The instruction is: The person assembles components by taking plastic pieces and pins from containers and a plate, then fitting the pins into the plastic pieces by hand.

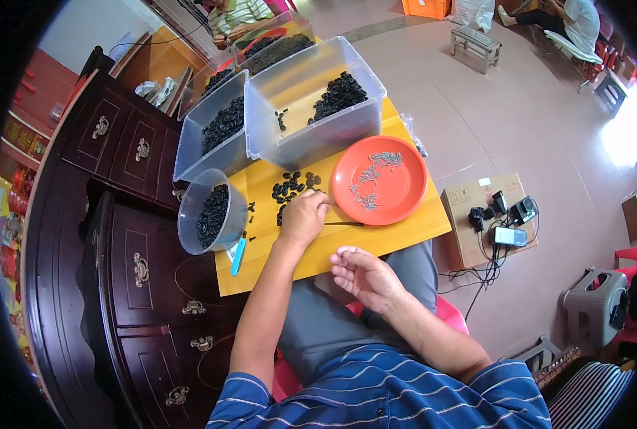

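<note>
My left hand (305,217) rests low over the yellow tabletop (268,264), fingers bent and closed; whatever they grip is hidden. Just beyond them lies a loose group of small round black plastic parts (287,187). A thin dark rod (344,224) sticks out to the right of this hand. My right hand (367,280) hovers over my lap near the table's front edge, palm turned up, thumb and forefinger pressed together. Anything in that pinch is too small to name. The orange-red plate (411,187), ahead of my right hand, carries small grey metal pins (370,175).
Clear plastic bins (311,139) with black parts stand at the table's far side. At the left are a round clear tub (193,225) and a light-blue knife-like tool (239,256). Dark wooden drawers (136,236) flank the table; a cardboard box (461,247) with devices stands right.
</note>
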Available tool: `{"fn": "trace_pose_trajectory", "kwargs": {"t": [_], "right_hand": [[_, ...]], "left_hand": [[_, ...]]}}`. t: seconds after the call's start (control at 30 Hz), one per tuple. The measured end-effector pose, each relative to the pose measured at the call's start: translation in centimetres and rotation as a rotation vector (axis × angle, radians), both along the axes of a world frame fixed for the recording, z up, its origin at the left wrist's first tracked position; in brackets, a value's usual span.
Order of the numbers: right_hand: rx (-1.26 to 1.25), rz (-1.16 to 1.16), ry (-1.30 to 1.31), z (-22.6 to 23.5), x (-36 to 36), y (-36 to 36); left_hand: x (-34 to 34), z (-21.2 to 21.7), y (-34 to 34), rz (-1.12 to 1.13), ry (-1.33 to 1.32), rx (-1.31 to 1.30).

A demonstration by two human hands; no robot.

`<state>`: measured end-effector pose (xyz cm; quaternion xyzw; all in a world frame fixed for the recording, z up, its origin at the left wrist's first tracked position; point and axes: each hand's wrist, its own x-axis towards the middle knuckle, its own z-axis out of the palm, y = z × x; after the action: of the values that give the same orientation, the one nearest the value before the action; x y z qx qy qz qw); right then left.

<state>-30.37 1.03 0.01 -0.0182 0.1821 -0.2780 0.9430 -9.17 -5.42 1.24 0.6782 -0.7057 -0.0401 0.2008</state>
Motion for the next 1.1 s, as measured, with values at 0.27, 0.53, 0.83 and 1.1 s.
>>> {"fn": "trace_pose_trajectory", "kwargs": {"t": [0.27, 0.53, 0.83, 1.1], "right_hand": [[-0.034, -0.133, 0.137, 0.1, 0.0, -0.3], [-0.144, -0.199, 0.122, 0.5, 0.5, 0.3], [-0.095, -0.252, 0.027, 0.4, 0.0, -0.5], [-0.244, -0.211, 0.221, 1.2, 0.4, 0.1]], "left_hand": [[-3.7, 4.3, 5.1, -0.011, 0.404, -0.041], [-6.7, 3.3, 8.6, -0.010, 0.816, -0.136], [-6.9, 4.7, 6.2, -0.100, 0.923, 0.013], [-6.8, 3.1, -3.5, -0.127, 0.354, -0.015]]}}
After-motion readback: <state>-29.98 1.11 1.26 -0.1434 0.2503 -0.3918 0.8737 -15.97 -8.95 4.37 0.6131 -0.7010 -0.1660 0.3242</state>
